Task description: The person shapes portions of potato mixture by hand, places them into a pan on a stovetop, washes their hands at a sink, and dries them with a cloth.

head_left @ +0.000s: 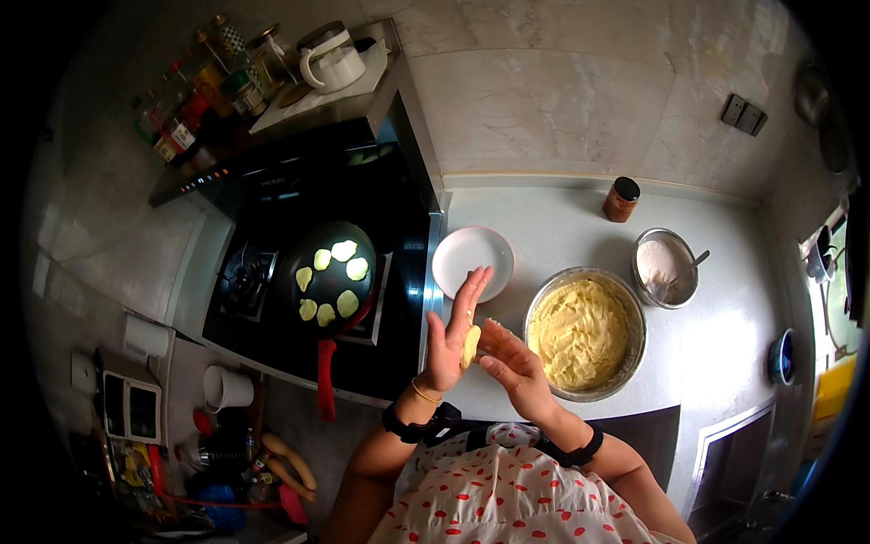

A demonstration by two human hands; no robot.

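Observation:
A small flat patty of yellow dough (470,346) lies against the palm of my left hand (445,350), whose fingers are stretched out. Facing it, my right hand (520,374) has its fingers spread and curved, the tips close to the patty; whether they touch it I cannot tell. Bits of dough cling to my fingers. To the right of my right hand stands a metal bowl (642,333) of soft yellow dough (578,333). Left of my hands, several similar patties (347,304) lie in a ring in a dark frying pan (333,282) with a red handle (326,381).
A white plate (469,262) is just beyond my left fingertips. Further back are a smaller metal bowl (665,268) of pale flour with a spoon and a dark-lidded jar (621,199). The range hood (380,102) overhangs the black gas hob (272,326), carrying bottles and a pitcher (333,61).

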